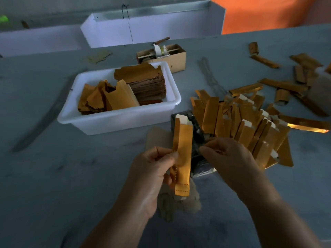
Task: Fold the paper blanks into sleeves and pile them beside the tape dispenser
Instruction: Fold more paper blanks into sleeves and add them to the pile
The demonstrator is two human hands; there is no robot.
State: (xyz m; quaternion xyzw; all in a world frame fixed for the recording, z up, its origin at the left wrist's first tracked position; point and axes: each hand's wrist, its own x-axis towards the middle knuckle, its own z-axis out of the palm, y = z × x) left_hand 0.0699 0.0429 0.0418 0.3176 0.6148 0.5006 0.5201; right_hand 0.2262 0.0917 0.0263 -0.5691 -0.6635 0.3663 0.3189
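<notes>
My left hand [152, 169] pinches a folded gold paper sleeve [181, 158], held upright above the table with its white inner end at the top. My right hand [227, 158] is at the dark tape dispenser [197, 133], thumb and forefinger pinched together; whether they hold tape is too small to tell. A big pile of folded gold sleeves [247, 122] lies just right of the dispenser. Flat gold blanks [143, 83] are stacked in a white plastic tub [123, 120] to the left behind.
More gold sleeves and strips [293, 79] lie scattered at the far right. A small cardboard box [172, 58] holding a tape roll stands behind the tub. Brown paper scraps [172, 206] lie under my hands. White panels [152, 27] line the table's back.
</notes>
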